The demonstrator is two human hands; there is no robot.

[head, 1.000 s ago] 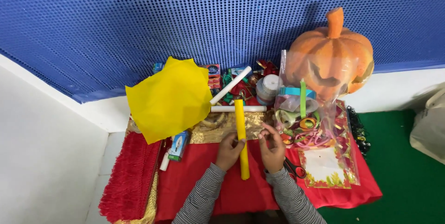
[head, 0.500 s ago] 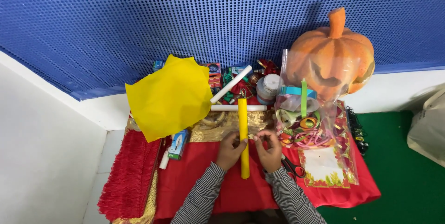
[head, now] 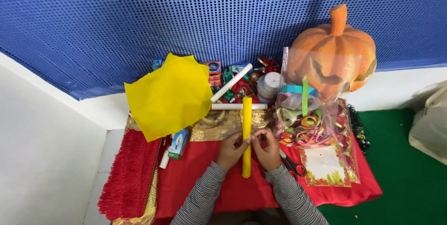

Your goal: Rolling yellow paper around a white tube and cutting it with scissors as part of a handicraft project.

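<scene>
Holding a yellow paper roll (head: 247,136) at the desk's (head: 335,192) near edge, left hand (head: 231,149) and right hand (head: 267,149) pinch its middle from either side. Both grips are closed on it. Even finger pressure should keep the roll tight and straight.

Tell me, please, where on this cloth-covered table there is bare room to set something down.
Bare red cloth lies left of the left hand, below the small box, and along the near right edge below the scissors. The far side is crowded: yellow sheet, white tubes, clear bag, pumpkin.
</scene>
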